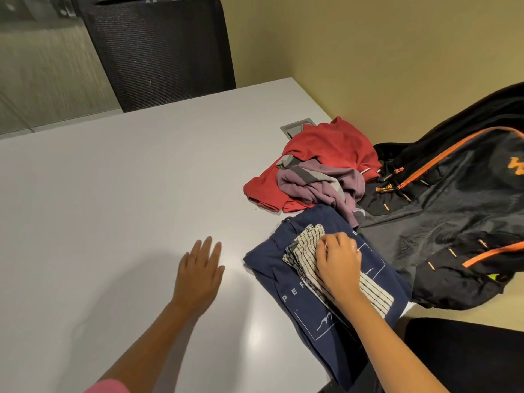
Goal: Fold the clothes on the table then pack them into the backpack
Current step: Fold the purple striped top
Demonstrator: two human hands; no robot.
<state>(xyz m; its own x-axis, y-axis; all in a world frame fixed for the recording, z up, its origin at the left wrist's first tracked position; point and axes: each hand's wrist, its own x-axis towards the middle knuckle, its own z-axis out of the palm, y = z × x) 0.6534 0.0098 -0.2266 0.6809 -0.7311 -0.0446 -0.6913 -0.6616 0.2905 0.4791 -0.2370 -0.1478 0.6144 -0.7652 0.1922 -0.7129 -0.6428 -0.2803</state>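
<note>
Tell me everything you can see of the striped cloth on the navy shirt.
The striped cloth is off-white with thin dark stripes, a soft woven-looking fabric. It is folded into a long, narrow, layered bundle, its edges fanned slightly at the far end. It lies flat and diagonal on top of the folded navy shirt, near the table's right edge. The right hand rests on its middle with fingers curled, covering part of it. The left hand is apart from it, to its left.

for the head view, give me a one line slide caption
Right hand presses a striped cloth onto a folded navy t-shirt beside the backpack.
</note>
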